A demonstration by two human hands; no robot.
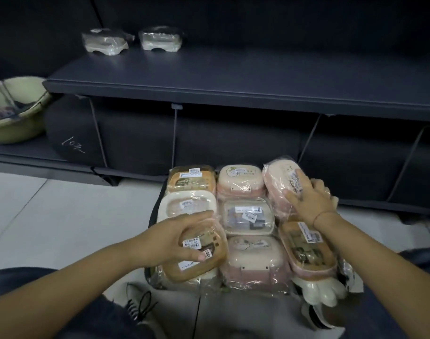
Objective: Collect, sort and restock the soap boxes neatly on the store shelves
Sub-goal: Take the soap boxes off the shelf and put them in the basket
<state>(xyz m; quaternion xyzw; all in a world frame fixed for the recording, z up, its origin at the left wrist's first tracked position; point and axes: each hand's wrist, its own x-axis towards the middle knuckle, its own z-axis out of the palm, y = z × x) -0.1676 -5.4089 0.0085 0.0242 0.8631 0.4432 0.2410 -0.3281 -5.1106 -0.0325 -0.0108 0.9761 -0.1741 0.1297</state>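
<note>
Below shelf (233,94), left hand (179,237) grips tan box (209,265), right hand (309,199) seemingly pink box (280,182)

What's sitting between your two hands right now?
In the head view, a clear soap box with white labels lies between the left hand, gripping a brown box, and the right hand, holding a pink box.

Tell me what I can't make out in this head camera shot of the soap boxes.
Head view, label print on the soap boxes: too small, blurred by glossy wrap.
Head view, green basin: cut by the left edge, contents blurred.
Head view, lower soap boxes: mostly hidden under the top layer.
</note>
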